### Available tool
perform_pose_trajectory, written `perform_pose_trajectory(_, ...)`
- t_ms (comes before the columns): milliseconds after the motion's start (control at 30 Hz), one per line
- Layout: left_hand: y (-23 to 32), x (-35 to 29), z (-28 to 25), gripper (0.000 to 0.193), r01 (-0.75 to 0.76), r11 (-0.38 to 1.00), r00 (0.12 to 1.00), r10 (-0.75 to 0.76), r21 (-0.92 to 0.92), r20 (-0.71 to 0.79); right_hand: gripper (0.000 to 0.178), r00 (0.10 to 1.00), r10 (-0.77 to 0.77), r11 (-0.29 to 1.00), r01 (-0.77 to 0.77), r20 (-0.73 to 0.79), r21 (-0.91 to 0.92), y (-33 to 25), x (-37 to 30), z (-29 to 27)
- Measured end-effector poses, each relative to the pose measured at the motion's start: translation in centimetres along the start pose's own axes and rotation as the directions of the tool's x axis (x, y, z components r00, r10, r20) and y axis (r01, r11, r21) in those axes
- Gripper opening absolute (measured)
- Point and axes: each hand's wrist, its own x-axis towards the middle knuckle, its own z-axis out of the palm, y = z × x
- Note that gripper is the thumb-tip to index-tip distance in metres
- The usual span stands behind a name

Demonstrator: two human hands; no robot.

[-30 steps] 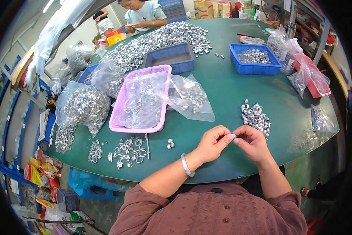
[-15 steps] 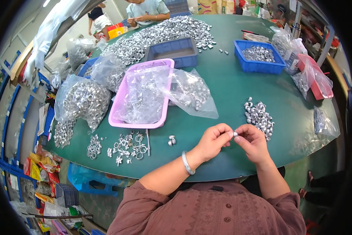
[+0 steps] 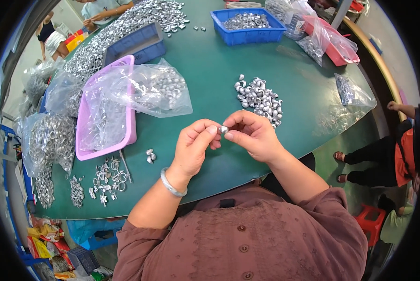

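Between my two hands, above the near part of the green table, is a small silver domed metal piece (image 3: 224, 129) with a ridged-looking surface. My right hand (image 3: 255, 136) pinches it between thumb and forefinger. The fingers of my left hand (image 3: 194, 144) are closed against its other side, with the thumb on top. Just beyond the right hand lies a heap of similar shiny domed pieces (image 3: 260, 100). To the left of my left hand, a few more domed pieces (image 3: 150, 156) sit apart. The inner side of the held piece is hidden.
A pink basket (image 3: 131, 126) holds plastic bags of parts, left of centre. Small ring parts (image 3: 110, 179) and bulging clear bags (image 3: 51, 140) lie further left. Blue trays (image 3: 214, 21) stand farther back. Across the table a person (image 3: 104, 11) works by a large silver pile (image 3: 121, 35).
The view has swung to the right, so the table's things appear shifted left. My hands stay together on the metal piece. A person in orange now shows at the right.
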Motion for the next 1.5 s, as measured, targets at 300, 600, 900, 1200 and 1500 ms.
perform_pose_trajectory(300,-0.4,0.4,-0.8,0.023,0.242,0.961,0.968,-0.247,-0.132,-0.03,0.022,0.996,-0.034,0.98,0.018,-0.077,-0.196,0.2,-0.4,0.3)
perform_pose_trajectory(600,-0.3,0.3,-0.8,0.021,0.261,0.951,0.965,-0.259,-0.167,0.035,0.026,0.998,-0.019,0.997,0.014,-0.064,-0.082,-0.3,-0.8,0.1)
perform_pose_trajectory(900,-0.5,0.3,-1.0,0.016,0.232,0.957,0.969,-0.213,-0.172,0.124,0.026,0.98,-0.181,0.954,0.155,-0.078,-0.257,0.1,-0.8,0.0)
perform_pose_trajectory(1200,-0.7,0.5,-1.0,0.015,0.258,0.904,0.963,-0.213,-0.34,0.166,0.026,0.926,-0.353,0.82,0.238,-0.133,-0.52,-0.1,-1.0,-1.3)
perform_pose_trajectory(1500,-1.0,0.8,-0.9,0.017,0.322,0.843,0.947,-0.294,-0.432,0.132,0.008,0.934,-0.355,0.195,0.125,0.049,-0.973,-0.3,0.0,-5.3)
